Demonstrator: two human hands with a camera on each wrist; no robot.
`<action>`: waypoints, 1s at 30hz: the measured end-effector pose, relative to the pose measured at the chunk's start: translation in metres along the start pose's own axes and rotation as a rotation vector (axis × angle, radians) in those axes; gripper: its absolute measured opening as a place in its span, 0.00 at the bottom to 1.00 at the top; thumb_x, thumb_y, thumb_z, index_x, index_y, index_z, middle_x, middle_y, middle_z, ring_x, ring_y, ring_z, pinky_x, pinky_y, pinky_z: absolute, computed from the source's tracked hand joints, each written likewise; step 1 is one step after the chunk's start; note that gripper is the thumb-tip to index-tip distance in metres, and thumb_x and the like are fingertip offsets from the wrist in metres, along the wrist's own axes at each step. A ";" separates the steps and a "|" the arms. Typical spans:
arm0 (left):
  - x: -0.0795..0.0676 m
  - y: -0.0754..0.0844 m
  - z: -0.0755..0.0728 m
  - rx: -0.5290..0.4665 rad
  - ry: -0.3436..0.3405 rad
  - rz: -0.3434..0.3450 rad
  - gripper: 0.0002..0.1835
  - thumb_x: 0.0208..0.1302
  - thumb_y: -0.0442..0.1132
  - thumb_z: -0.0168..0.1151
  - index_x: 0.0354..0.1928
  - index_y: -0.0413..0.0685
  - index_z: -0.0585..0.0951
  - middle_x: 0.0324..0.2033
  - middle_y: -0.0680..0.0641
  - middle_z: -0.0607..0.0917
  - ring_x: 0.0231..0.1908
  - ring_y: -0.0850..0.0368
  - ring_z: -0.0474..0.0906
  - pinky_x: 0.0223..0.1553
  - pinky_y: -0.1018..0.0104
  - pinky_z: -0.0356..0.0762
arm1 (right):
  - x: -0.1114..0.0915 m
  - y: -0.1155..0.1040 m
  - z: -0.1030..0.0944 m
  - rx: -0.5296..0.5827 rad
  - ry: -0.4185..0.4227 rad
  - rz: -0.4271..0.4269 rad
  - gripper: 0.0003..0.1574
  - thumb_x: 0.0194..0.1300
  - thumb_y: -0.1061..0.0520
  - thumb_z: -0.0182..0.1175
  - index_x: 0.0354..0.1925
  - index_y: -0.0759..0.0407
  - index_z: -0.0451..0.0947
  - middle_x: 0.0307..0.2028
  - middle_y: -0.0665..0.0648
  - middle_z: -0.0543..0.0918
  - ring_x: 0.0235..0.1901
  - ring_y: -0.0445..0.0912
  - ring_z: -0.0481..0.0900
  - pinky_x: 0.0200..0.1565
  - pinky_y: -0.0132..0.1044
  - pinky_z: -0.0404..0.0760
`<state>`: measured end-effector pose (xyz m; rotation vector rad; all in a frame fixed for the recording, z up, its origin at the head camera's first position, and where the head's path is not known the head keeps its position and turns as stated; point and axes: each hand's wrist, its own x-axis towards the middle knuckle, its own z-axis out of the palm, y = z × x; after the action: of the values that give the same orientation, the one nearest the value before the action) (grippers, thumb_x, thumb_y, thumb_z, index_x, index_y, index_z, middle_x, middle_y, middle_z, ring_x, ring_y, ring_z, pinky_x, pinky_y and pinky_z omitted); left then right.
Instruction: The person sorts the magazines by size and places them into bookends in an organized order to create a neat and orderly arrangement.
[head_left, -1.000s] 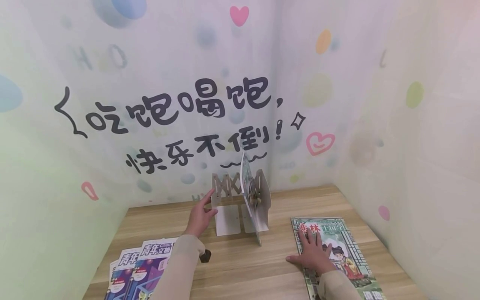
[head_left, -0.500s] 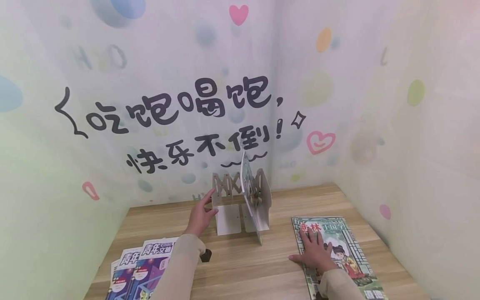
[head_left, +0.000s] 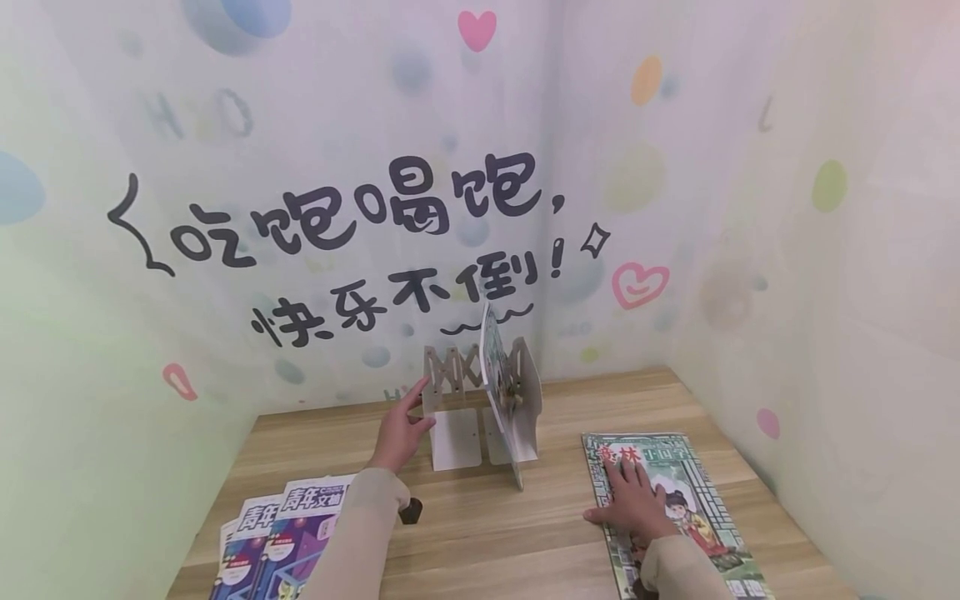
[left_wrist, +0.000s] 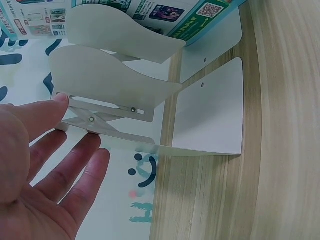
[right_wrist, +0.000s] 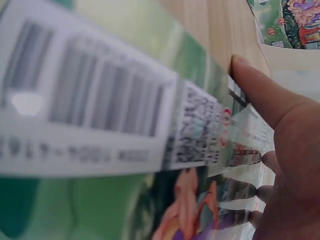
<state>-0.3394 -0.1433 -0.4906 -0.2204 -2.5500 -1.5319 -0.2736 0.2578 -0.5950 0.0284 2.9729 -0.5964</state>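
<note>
A white expandable book rack [head_left: 456, 437] with scissor links stands at the back of the table. One magazine [head_left: 497, 375] is upright in it, near its right end panel. My left hand [head_left: 397, 437] pinches the rack's left end panel. In the left wrist view, the thumb [left_wrist: 42, 112] and fingertips sit on either side of that panel's edge. My right hand [head_left: 633, 504] rests with spread fingers on a green magazine [head_left: 697, 500] lying flat at the right. The right wrist view shows its barcode [right_wrist: 100, 90] close up, with fingertips on the glossy cover.
Purple-covered magazines [head_left: 288, 542] lie overlapped at the left, partly behind the left sleeve [head_left: 360, 533]. A small black object [head_left: 411, 511] shows beside that sleeve. Printed curtains [head_left: 360, 167] enclose the wooden table [head_left: 480, 533] at the back and sides.
My right hand has slid slightly to the right over the green magazine. The left hand and the rack look unchanged.
</note>
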 end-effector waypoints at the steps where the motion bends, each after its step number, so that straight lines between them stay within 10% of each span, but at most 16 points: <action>1: 0.000 0.000 0.000 0.000 0.001 -0.001 0.40 0.62 0.28 0.64 0.73 0.63 0.64 0.61 0.36 0.74 0.40 0.47 0.83 0.40 0.57 0.83 | 0.000 -0.001 -0.001 0.001 -0.003 0.003 0.77 0.38 0.23 0.70 0.75 0.58 0.52 0.72 0.74 0.47 0.69 0.72 0.41 0.58 0.78 0.38; 18: 0.000 0.000 0.000 -0.003 -0.003 -0.003 0.40 0.62 0.27 0.64 0.73 0.61 0.63 0.61 0.36 0.74 0.40 0.47 0.83 0.41 0.57 0.83 | 0.008 -0.010 -0.011 0.038 -0.045 0.023 0.68 0.36 0.50 0.80 0.72 0.62 0.57 0.69 0.77 0.53 0.67 0.74 0.45 0.59 0.76 0.48; 30: 0.001 0.000 0.001 -0.007 0.000 0.001 0.40 0.61 0.27 0.64 0.73 0.60 0.63 0.61 0.35 0.74 0.40 0.46 0.83 0.41 0.58 0.83 | 0.005 -0.016 -0.009 0.019 0.092 -0.004 0.49 0.44 0.58 0.67 0.65 0.70 0.66 0.64 0.77 0.63 0.65 0.74 0.55 0.57 0.73 0.58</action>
<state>-0.3399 -0.1426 -0.4907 -0.2227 -2.5438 -1.5411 -0.2800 0.2460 -0.5814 0.0526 3.0561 -0.6410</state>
